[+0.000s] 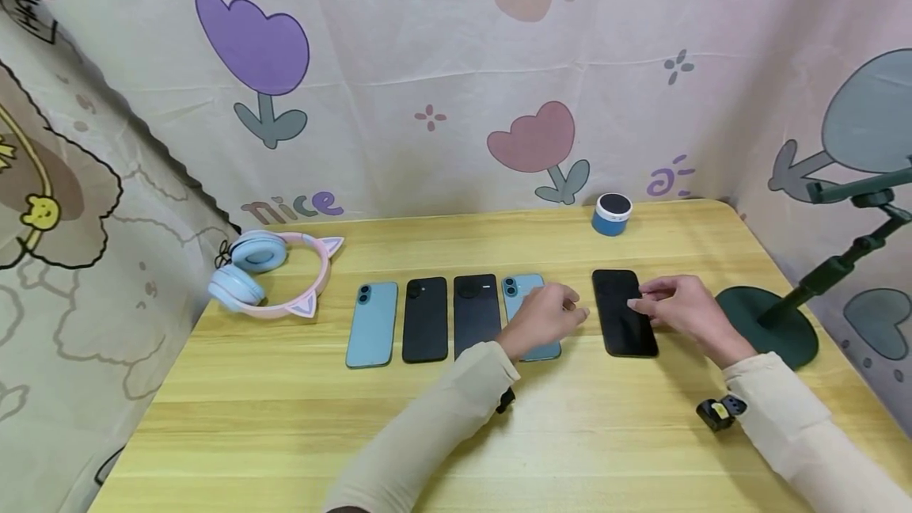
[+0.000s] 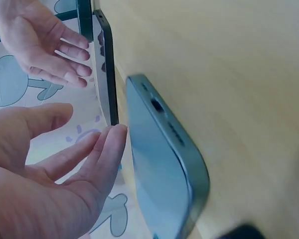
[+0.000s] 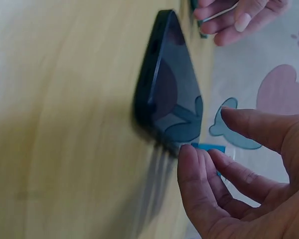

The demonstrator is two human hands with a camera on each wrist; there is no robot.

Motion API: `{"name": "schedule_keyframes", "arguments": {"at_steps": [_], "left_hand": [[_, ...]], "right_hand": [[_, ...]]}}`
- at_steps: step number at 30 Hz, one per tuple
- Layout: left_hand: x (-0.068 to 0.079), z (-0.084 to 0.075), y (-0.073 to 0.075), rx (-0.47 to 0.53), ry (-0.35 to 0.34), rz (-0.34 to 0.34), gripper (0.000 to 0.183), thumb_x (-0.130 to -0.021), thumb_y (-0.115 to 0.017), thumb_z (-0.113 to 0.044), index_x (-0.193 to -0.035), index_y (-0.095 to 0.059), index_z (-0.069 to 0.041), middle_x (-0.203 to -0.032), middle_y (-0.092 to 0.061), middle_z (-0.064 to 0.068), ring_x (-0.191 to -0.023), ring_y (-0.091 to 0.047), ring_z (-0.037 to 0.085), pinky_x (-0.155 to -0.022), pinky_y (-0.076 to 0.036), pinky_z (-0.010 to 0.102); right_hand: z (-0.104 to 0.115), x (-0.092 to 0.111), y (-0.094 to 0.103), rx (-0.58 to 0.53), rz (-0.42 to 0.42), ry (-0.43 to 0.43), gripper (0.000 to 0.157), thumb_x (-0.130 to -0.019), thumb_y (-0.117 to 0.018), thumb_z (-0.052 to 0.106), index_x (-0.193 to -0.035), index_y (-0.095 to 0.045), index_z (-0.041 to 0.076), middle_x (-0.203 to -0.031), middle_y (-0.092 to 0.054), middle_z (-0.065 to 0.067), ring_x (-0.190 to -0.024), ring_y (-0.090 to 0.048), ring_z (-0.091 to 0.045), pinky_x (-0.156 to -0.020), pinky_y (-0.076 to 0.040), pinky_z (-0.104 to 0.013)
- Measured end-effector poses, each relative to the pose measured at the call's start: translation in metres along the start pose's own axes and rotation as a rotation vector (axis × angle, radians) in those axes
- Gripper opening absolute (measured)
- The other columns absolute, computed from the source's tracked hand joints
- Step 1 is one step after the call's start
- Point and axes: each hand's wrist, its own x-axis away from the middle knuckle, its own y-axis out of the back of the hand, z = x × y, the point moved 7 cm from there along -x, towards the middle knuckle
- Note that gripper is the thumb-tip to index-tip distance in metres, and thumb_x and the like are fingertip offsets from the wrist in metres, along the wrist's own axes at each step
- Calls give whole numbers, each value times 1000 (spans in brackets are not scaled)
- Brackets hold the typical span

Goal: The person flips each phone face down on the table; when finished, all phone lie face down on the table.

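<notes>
A black phone (image 1: 621, 319) lies screen up on the right of the row. My right hand (image 1: 682, 309) is at its right edge, thumb apart from the fingers; in the right wrist view the fingertips (image 3: 188, 154) are by the phone's edge, and I cannot tell whether they touch. Partly covering a light blue phone (image 1: 518, 291), my left hand (image 1: 543, 319) reaches over it with loosely bent fingers and holds nothing. Further left lie a dark phone (image 1: 479, 311), another black phone (image 1: 425, 323) and a second light blue phone (image 1: 372, 324), all back side up.
Pink and blue cat-ear headphones (image 1: 313, 291) rest at the table's left. A small blue speaker (image 1: 610, 220) stands near the back edge. On the right, a dark green stand (image 1: 773, 331) rises from a round base beside my right hand. A printed cloth (image 1: 399, 101) hangs behind the wooden table (image 1: 285, 418).
</notes>
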Motion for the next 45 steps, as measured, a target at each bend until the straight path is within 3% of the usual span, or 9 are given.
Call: {"name": "schedule_keyframes", "arguments": {"at_steps": [2,4,6,14,21,24,29,37,45], "left_hand": [[-2,0,-2,33,10,-4,40,-101,-65,-23,-65,-52,-10,-60,-44,-6,-51,-36,5,-53,-30,21],[-4,0,-6,54,26,-2,54,-101,-65,-23,-60,-32,-15,-54,-25,-5,-46,-21,10,-50,-19,24],[-6,0,-9,68,47,-10,57,-100,-67,-22,-56,-30,-18,-51,-22,-7,-44,-19,8,-48,-18,23],[-11,1,-21,100,120,-20,58,-98,-69,-21,-51,-36,-17,-47,-22,-6,-40,-19,10,-45,-18,25],[-14,-5,-27,92,102,-17,59,-98,-70,-19,-51,-35,-17,-47,-21,-6,-41,-17,9,-44,-17,24],[-14,-6,-29,88,116,-17,54,-98,-69,-18,-51,-43,-15,-47,-23,-6,-40,-20,10,-45,-18,24],[-13,-4,-30,91,194,-34,44,-97,-70,-20,-56,-58,-12,-48,-27,-5,-41,-28,11,-46,-23,27],[-7,-4,-29,145,236,-20,58,-99,-69,-18,-52,-34,-16,-47,-22,-5,-40,-19,12,-45,-18,28],[-2,-3,-32,266,299,2,57,-99,-67,-14,-53,-34,-14,-47,-24,-4,-40,-20,13,-45,-22,29]], "right_hand": [[-5,-1,2,-4,3,-18,62,-94,-75,27,-133,-52,-16,-122,-61,-32,-86,-68,-23,-72,-60,-31],[-9,-1,3,-16,8,-33,62,-95,-74,25,-134,-51,-17,-122,-61,-33,-84,-68,-21,-72,-60,-30],[-12,-1,4,-24,14,-39,62,-95,-74,24,-134,-50,-18,-122,-61,-34,-83,-68,-21,-72,-60,-30],[-17,0,1,-20,37,-37,60,-95,-73,23,-131,-51,-20,-120,-61,-35,-85,-70,-22,-73,-60,-32],[-18,-1,-2,-6,42,-25,58,-96,-72,23,-132,-53,-19,-118,-64,-32,-82,-70,-21,-71,-60,-31],[-18,-1,-4,-9,47,-23,59,-96,-72,23,-133,-52,-19,-119,-64,-32,-83,-70,-21,-71,-59,-31],[-15,-1,-7,-15,57,-31,59,-96,-72,21,-134,-51,-19,-121,-62,-33,-83,-69,-20,-70,-59,-30],[-12,-1,-12,-11,60,-32,58,-96,-72,20,-134,-51,-18,-119,-63,-30,-81,-67,-19,-69,-59,-30],[-10,-2,-15,-25,60,-29,57,-95,-73,20,-134,-52,-18,-119,-63,-29,-83,-67,-19,-68,-59,-29]]}}
